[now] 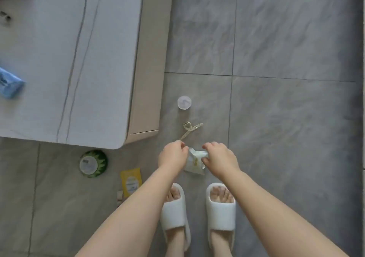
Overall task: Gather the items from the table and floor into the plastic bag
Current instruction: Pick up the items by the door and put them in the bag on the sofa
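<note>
Both hands hold a small crinkled plastic bag (195, 161) above the floor (276, 118), just off the desk (69, 59) corner; the left hand (172, 156) pinches one rim, the right hand (220, 157) grips the other; the bag looks light, thin and slippery, best held at its mouth; a round translucent lid (184, 102) and a stiff gold clip (190, 129) lie near.

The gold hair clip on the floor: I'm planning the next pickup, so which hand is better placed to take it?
Left. The left hand is right at the gold hair clip's near end; the right hand is farther.
</note>
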Available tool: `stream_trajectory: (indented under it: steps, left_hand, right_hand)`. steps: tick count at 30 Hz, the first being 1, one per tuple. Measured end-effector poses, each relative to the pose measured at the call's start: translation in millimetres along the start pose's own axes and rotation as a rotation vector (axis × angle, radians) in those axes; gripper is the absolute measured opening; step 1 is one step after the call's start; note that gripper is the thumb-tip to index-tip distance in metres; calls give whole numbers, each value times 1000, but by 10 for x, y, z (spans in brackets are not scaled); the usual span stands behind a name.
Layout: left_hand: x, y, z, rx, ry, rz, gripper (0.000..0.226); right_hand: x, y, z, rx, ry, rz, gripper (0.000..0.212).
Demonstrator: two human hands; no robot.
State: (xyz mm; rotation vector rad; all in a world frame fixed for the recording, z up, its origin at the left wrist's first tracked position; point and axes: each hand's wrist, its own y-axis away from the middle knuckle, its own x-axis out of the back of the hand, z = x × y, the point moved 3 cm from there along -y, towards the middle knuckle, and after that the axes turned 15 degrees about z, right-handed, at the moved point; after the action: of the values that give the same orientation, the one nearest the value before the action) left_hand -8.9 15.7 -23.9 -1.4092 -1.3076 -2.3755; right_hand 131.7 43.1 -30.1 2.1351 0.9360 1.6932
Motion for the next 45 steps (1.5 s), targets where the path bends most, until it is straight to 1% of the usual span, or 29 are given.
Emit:
stream_trajectory:
  steps: [4, 6, 9, 11, 15, 19, 22, 25, 28, 31, 34, 37, 39, 41, 43, 45]
  left_hand:
    - [-309, -277, -130, 5, 23, -13, 37]
    - [-443, -432, -197, 7, 72, -23, 37]
    - [-580, -661, -273, -10, 125, 31, 40]
    - [-647, -794, -316, -13, 156, 60, 48]
    - [-762, -978, -341, -12, 233, 79, 61]
    - [-878, -1090, -319, -39, 287, 96, 60]
    - [-915, -1138, -270, -59, 295, 104, 57]
    - [-935, -1201, -189, -72, 271, 117, 55]
    - [-926, -1277, -105, -76, 219, 126, 44]
    - [-912, -1312, -64, -71, 215, 136, 31]
    - [-897, -1307, -74, -42, 260, 159, 28]
    - [-874, -1258, -125, 3, 262, 174, 25]
    - [-857, -1244, -197, 64, 282, 158, 26]
    - [-797, -1240, -256, 129, 345, 177, 29]
    - [-719, -1251, -269, 180, 445, 192, 47]
    - [-645, -1286, -244, 185, 531, 181, 65]
  right_hand:
    - [-441, -134, 48, -28, -3, -10, 41]
    - [-665, -176, 79, -51, -16, -2, 44]
    - [-947, -224, 170, -90, -22, 41, 49]
    - [-1103, -235, 198, -112, -50, 58, 50]
    - [-1309, -265, 217, -178, -114, 148, 48]
    - [-1429, -313, 211, -222, -180, 192, 47]
    - [-1411, -377, 249, -277, -263, 232, 42]
    - [-1307, -485, 352, -368, -327, 284, 42]
    - [-1172, -611, 445, -425, -386, 289, 42]
    - [-1070, -693, 513, -440, -418, 304, 44]
    - [-983, -716, 550, -436, -420, 340, 44]
    - [-865, -714, 533, -465, -425, 370, 39]
    - [-751, -753, 492, -482, -489, 399, 33]
    - [-622, -857, 434, -479, -599, 441, 27]
    - [-474, -1009, 364, -457, -663, 483, 27]
    - [-336, -1178, 289, -430, -667, 505, 33]
